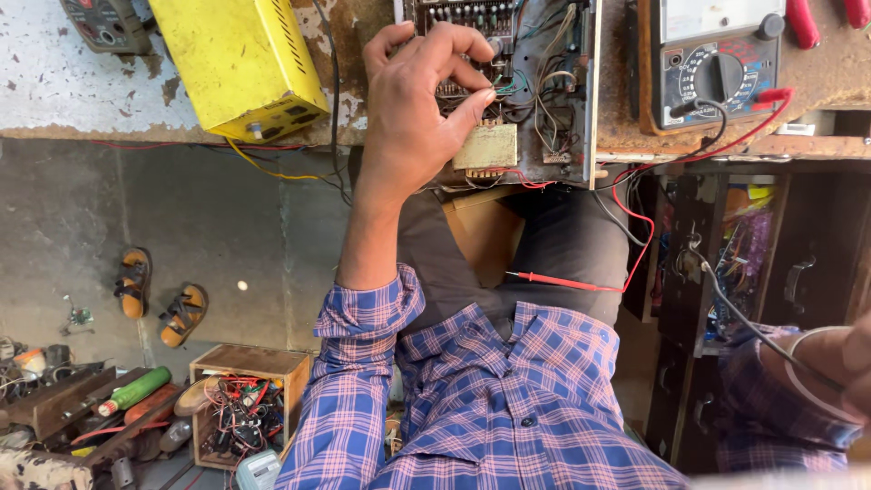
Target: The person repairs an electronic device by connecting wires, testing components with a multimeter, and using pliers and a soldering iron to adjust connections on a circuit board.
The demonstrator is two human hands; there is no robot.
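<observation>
An open circuit board (544,82) with tangled wires and a tan transformer block (486,145) lies at the bench edge. My left hand (417,109) reaches up onto it, thumb and forefinger pinched on a small part on the board. My right hand (830,363) is at the lower right edge, blurred, and closed around a thin black test lead (735,313). That lead runs up toward the multimeter (717,63) with a round dial. The red probe (562,282) rests loose across my lap, and its red wire curves back to the meter.
A yellow metal box (240,59) stands on the bench at the left. Open drawers (739,254) full of parts are on the right. On the floor lie a pair of sandals (159,299), a wooden crate of wires (240,413) and scattered tools (63,399).
</observation>
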